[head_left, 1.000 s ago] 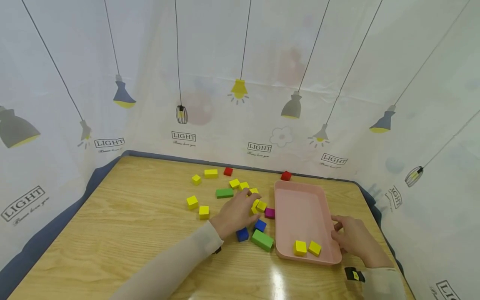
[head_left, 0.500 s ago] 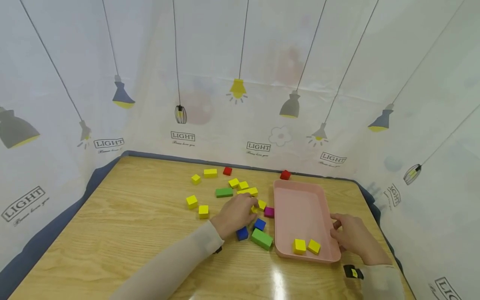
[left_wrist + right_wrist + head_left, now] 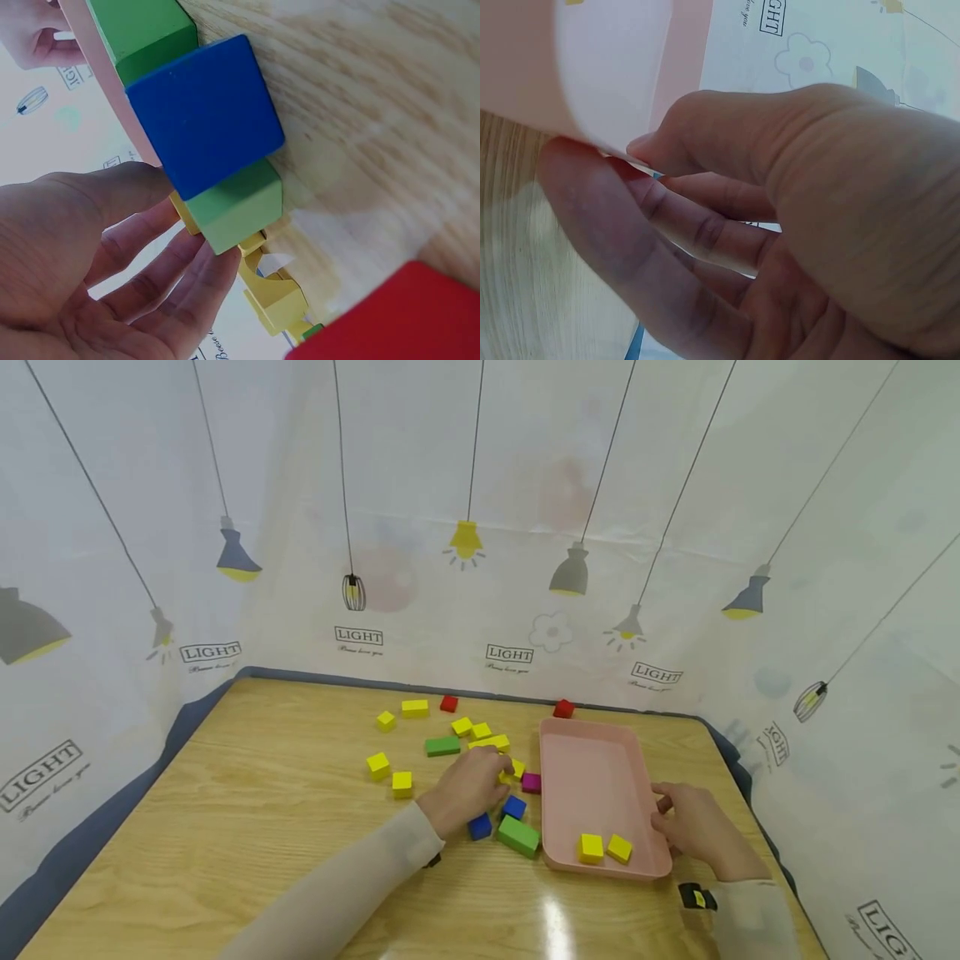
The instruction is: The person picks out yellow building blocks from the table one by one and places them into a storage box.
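Note:
My left hand [image 3: 467,787] reaches down among the scattered blocks, thumb and fingertips closed around a small yellow block [image 3: 184,214]. In the left wrist view, a blue block [image 3: 210,116] and a light green block [image 3: 244,206] stand in front of the fingertips and partly hide the hold. Close by that hand lie another yellow block [image 3: 517,768], a magenta block [image 3: 531,782] and a green block [image 3: 517,837]. With thumb and fingers, my right hand [image 3: 701,827] grips the right rim of a pink tray [image 3: 596,793]. Two yellow blocks [image 3: 590,849] rest at its near end.
Several yellow blocks [image 3: 402,784] and a green block [image 3: 442,746] are spread over the wooden table [image 3: 247,827] to the left. Red blocks [image 3: 564,708] lie along the back edge. A printed curtain [image 3: 420,527] encloses the table's far sides.
My left thumb and fingers have drawn together around the yellow block. The right hand keeps its hold on the tray rim. The head view has shifted slightly.

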Demonstrator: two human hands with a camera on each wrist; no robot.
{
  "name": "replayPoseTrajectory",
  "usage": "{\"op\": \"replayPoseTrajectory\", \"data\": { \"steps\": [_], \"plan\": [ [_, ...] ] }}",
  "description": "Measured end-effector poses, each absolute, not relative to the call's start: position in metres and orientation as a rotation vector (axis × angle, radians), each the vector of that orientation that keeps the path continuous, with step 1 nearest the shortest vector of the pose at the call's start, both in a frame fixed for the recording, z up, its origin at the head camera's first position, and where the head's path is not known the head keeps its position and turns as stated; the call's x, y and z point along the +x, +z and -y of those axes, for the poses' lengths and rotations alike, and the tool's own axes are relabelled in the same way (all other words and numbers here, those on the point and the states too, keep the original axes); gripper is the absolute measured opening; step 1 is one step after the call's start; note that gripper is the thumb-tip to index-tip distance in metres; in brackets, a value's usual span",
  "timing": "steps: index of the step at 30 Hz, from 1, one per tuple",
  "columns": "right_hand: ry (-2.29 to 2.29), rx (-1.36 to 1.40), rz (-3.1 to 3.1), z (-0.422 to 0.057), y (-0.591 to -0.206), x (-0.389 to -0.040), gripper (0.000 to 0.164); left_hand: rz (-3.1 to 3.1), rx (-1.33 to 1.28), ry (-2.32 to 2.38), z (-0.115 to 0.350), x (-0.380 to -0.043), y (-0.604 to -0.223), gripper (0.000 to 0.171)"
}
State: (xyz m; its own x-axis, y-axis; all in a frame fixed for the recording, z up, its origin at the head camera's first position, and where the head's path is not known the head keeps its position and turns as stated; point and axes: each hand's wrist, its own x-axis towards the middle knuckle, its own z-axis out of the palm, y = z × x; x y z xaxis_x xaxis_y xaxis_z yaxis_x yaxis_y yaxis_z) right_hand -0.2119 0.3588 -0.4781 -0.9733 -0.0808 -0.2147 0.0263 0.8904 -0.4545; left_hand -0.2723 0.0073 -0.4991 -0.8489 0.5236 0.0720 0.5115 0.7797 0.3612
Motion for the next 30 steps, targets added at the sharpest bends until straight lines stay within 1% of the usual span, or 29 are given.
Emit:
{"op": "replayPoseTrajectory", "data": {
  "steps": [16,25,30],
  "plan": [
    [-0.712,-0.020,-2.811,-0.359,-0.480,-0.214,0.058,-2.939,0.855,0.633,-0.010,-0.271,-0.501,0.020],
    [-0.801,-0.021,-2.799,-0.359,-0.482,-0.210,0.058,-2.970,0.923,0.706,-0.009,-0.262,-0.493,0.025],
    [-0.864,-0.026,-2.780,-0.362,-0.482,-0.210,0.056,-2.983,0.938,0.780,-0.011,-0.256,-0.488,0.025]
  ]
}}
